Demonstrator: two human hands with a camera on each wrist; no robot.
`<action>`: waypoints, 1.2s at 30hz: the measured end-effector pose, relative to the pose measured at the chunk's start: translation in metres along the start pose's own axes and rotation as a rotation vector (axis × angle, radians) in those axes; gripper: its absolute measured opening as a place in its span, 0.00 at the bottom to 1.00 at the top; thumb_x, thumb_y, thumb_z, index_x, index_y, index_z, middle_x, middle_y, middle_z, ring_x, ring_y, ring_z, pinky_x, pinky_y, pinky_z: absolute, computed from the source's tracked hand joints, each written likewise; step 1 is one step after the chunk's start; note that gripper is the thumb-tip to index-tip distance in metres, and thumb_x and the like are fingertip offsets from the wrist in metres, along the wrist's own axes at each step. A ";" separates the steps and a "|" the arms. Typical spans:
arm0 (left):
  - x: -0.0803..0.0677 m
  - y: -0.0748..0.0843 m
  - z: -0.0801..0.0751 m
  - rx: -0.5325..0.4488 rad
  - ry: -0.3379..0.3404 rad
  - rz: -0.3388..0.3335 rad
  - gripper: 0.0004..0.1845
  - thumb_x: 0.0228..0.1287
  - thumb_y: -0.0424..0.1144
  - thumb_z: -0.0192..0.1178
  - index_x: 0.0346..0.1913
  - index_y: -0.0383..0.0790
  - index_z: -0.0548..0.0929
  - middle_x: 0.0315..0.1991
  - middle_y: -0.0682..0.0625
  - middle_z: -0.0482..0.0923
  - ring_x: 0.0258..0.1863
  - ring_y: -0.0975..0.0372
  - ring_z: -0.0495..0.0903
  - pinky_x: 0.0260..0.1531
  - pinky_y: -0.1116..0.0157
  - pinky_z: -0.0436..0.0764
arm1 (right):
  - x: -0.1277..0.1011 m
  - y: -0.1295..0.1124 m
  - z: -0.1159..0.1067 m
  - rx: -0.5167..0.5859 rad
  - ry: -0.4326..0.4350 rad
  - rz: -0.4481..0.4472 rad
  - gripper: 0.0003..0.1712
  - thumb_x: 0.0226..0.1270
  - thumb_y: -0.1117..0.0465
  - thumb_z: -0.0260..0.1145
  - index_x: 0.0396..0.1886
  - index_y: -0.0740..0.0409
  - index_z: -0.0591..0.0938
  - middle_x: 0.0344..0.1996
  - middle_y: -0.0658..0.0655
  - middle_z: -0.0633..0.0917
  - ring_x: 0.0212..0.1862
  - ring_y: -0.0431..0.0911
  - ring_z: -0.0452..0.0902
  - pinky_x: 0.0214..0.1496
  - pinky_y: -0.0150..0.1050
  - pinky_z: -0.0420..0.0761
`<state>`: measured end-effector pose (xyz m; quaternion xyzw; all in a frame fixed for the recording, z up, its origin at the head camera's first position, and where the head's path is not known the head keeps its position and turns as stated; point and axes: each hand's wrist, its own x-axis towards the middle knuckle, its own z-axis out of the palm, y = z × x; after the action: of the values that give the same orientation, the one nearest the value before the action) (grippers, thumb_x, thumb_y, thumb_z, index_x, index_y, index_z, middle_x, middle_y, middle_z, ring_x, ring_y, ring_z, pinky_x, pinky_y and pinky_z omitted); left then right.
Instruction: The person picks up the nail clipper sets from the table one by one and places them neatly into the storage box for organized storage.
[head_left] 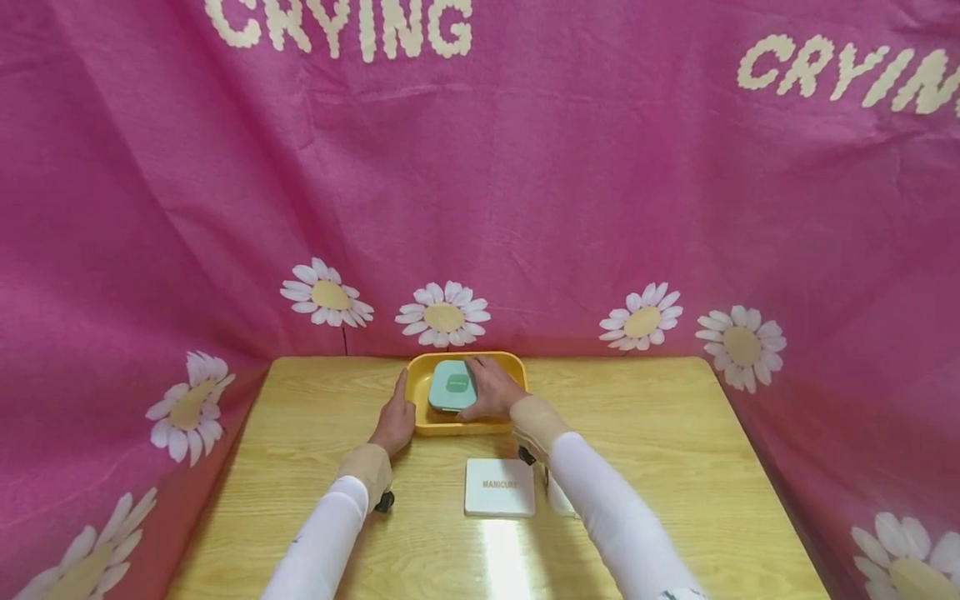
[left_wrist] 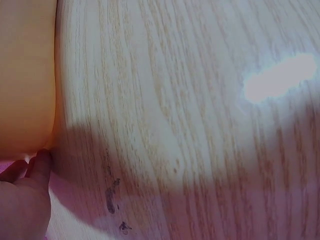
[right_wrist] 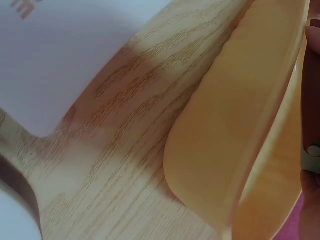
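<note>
A yellow tray point(head_left: 420, 371) stands at the far middle of the wooden table point(head_left: 675, 467), and a teal case point(head_left: 452, 385) with a green centre lies in it. My right hand point(head_left: 491, 392) reaches into the tray and grips the right side of the case. My left hand point(head_left: 393, 421) rests with straight fingers against the outside of the tray's left wall. In the left wrist view the left hand point(left_wrist: 20, 200) touches the yellow tray wall point(left_wrist: 25, 75). The right wrist view shows the tray's outer wall point(right_wrist: 240, 125) close up.
A white box point(head_left: 499, 486) marked MANICURE lies flat on the table just in front of the tray, between my forearms; it also shows as the white box point(right_wrist: 75, 50) in the right wrist view. A pink cloth with daisies point(head_left: 444, 315) hangs behind and beside the table.
</note>
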<state>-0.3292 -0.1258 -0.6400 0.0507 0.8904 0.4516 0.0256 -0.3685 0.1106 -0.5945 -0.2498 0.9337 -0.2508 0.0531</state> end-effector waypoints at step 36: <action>-0.003 -0.007 -0.004 0.002 0.020 0.071 0.34 0.80 0.29 0.37 0.84 0.31 0.44 0.82 0.32 0.53 0.79 0.40 0.60 0.79 0.45 0.58 | 0.034 -0.010 0.051 -0.143 -0.037 0.081 0.62 0.44 0.48 0.89 0.76 0.64 0.68 0.70 0.65 0.74 0.70 0.59 0.72 0.76 0.49 0.72</action>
<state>-0.3272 -0.1335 -0.6433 0.0776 0.8888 0.4516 0.0006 -0.3826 0.0636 -0.6327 -0.2195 0.9574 -0.1767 0.0624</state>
